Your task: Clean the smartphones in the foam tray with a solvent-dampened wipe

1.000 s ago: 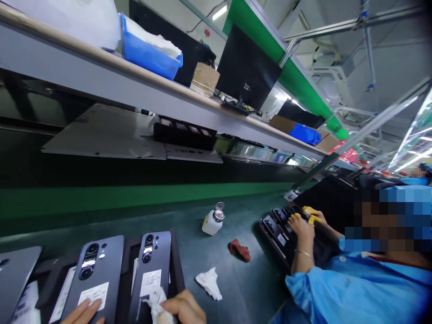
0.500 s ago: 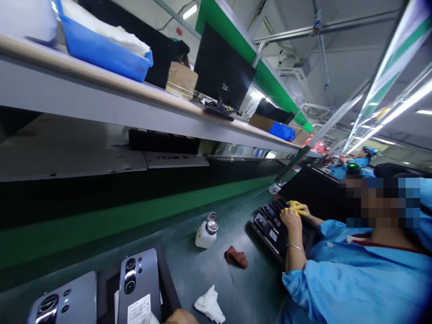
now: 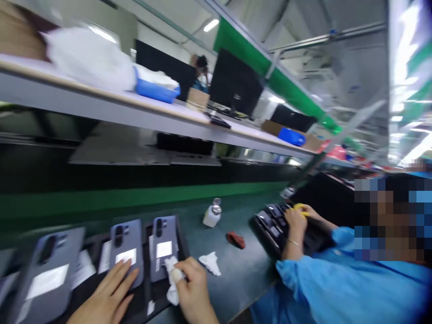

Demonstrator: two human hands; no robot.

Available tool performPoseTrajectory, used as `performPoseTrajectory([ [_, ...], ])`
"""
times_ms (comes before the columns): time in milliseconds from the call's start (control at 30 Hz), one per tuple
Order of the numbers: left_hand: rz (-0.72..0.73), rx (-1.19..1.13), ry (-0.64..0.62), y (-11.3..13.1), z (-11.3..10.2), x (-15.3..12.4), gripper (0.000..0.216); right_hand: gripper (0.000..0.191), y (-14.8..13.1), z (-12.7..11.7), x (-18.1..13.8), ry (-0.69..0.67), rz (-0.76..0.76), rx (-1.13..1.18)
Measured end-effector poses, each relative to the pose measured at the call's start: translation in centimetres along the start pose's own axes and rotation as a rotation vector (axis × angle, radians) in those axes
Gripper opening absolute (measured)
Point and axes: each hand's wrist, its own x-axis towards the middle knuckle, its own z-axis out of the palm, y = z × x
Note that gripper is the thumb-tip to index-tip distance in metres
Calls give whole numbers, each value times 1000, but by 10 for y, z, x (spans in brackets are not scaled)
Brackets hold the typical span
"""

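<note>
R hand [image 3: 195,288], lower ctr, pinches white wipe [image 3: 172,293] against near phone [image 3: 166,236]. L hand [image 3: 106,294], lower left: fingers spread on 2nd phone [image 3: 134,236], nothing gripped. Wipe prob. soft, light; phones likely stiff, slick: hold side edges.

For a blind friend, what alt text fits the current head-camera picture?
A person's right hand holds a crumpled white wipe at the lower end of a grey phone in a dark tray, while the left hand touches the neighbouring phone. The green bench also holds a white bottle, a reddish-brown scrap and another wipe; at right is a co-worker in blue.
</note>
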Motion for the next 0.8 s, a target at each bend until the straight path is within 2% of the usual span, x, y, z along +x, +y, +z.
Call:
performPoseTrajectory([
  [67, -39, 58, -146, 21, -19, 4, 42, 23, -7, -15, 0, -118, 51, 43],
  [133, -104, 57, -292, 38, -35, 13, 42, 23, -4, -29, 3, -165, 84, 106],
  [167, -120, 35, -324, 45, -42, 17, 43, 24, 0, -35, 6, -174, 117, 131],
  [233, -141, -12, -348, 53, -54, 20, 45, 31, 9, -43, 14, -226, 231, 174],
  [300, -139, -63, -341, 56, -65, 16, 43, 40, 11, -46, 25, -217, 323, 194],
  [400, -145, -80, -346, 49, -85, 3, 46, 41, -14, -38, 51, -203, 258, 178],
  [500, -227, -48, -340, 28, -105, -14, 52, 29, -67, -1, 77, -278, 12, 207],
  [633, -343, -70, -312, -1, -121, -31, 51, 20, -138, 92, 96, -503, -286, 247],
  [733, -379, -116, -316, -8, -125, -34, 55, 17, -167, 164, 99, -639, -512, 40],
  [800, -405, -142, -327, -8, -126, -33, 56, 20, -172, 193, 101, -703, -684, -149],
])
